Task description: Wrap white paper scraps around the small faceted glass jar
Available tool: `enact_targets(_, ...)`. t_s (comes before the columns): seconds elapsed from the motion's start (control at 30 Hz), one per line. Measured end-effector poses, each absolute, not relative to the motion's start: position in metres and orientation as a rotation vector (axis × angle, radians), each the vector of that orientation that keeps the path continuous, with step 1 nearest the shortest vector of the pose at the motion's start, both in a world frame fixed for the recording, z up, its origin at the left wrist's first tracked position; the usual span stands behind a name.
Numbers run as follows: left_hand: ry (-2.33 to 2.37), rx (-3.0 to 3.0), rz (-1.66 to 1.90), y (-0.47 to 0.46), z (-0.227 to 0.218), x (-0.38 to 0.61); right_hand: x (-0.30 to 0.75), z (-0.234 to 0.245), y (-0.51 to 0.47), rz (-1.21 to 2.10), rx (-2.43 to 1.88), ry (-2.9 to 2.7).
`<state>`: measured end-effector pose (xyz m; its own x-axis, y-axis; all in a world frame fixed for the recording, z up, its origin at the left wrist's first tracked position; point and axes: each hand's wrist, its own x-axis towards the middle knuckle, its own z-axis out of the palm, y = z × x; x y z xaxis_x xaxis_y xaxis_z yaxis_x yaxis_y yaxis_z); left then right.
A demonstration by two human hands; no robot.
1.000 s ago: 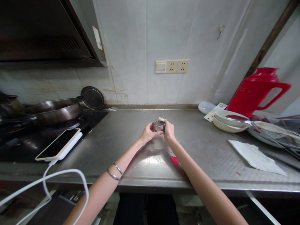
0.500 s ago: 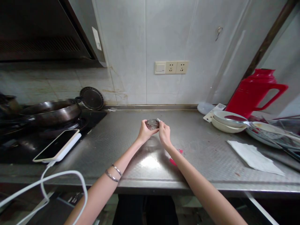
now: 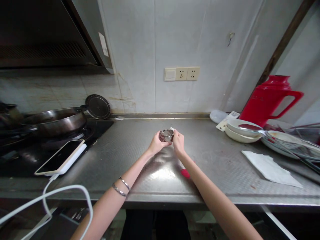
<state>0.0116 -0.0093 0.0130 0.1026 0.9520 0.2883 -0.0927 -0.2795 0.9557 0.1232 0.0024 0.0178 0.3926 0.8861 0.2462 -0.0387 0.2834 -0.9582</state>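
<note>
My left hand (image 3: 157, 145) is curled round a small round see-through dish with a dark, shiny rim (image 3: 166, 135), holding it just above the steel counter. Its exact kind is too small to make out. At the dish's right side, my right hand (image 3: 178, 140) is closed, fingers pinched together against the rim. A small white piece (image 3: 171, 128) sticks up past those fingertips; most of it is hidden. Under my right forearm, a red patch (image 3: 185, 173) shows on the counter.
To the left, a phone (image 3: 60, 157) with a white cable lies by the hob, near a pan (image 3: 56, 121). On the right are a white napkin (image 3: 271, 169), stacked bowls (image 3: 243, 133), plates and a red thermos jug (image 3: 266, 100). Wall sockets (image 3: 182, 74) sit ahead.
Both hands and the dish have shifted slightly right and down. The dish is tilted a little differently, and more of the white piece shows. The view has moved slightly.
</note>
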Motion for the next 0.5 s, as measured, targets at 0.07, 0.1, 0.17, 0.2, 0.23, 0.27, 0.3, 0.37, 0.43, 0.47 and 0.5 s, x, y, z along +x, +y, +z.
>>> enact_targets(0.07, 0.918, 1.41, 1.4, -0.006, 0.013, 0.01, 0.121, 0.022, -0.004, 0.751, -1.096, -1.001)
enact_targets(0.1, 0.944, 1.411, 1.434, -0.003, 0.011, 0.008, 0.119, 0.023, -0.007, 0.732, -1.094, -1.026)
enact_targets(0.17, 1.063, 1.431, 1.524, 0.003, 0.008, 0.003, 0.115, 0.025, -0.014, 0.682, -1.096, -1.095)
enact_targets(0.2, 1.144, 1.45, 1.568, 0.005, 0.006, 0.001, 0.113, 0.026, -0.016, 0.658, -1.097, -1.13)
enact_targets(0.23, 1.232, 1.471, 1.606, 0.006, 0.005, -0.001, 0.11, 0.026, -0.019, 0.64, -1.099, -1.157)
enact_targets(0.27, 1.306, 1.49, 1.628, 0.007, 0.004, -0.002, 0.108, 0.025, -0.02, 0.631, -1.1, -1.173)
enact_targets(0.3, 1.363, 1.508, 1.637, 0.006, 0.003, -0.003, 0.106, 0.024, -0.021, 0.632, -1.099, -1.179)
enact_targets(0.37, 1.412, 1.534, 1.622, 0.005, 0.001, -0.003, 0.104, 0.022, -0.02, 0.661, -1.097, -1.163)
enact_targets(0.43, 1.365, 1.537, 1.574, 0.003, -0.002, 0.0, 0.105, 0.02, -0.016, 0.718, -1.093, -1.108)
enact_targets(0.47, 1.308, 1.53, 1.541, 0.002, -0.003, 0.002, 0.107, 0.018, -0.014, 0.747, -1.091, -1.076)
enact_targets(0.5, 1.227, 1.517, 1.503, 0.002, -0.005, 0.004, 0.109, 0.017, -0.01, 0.772, -1.091, -1.045)
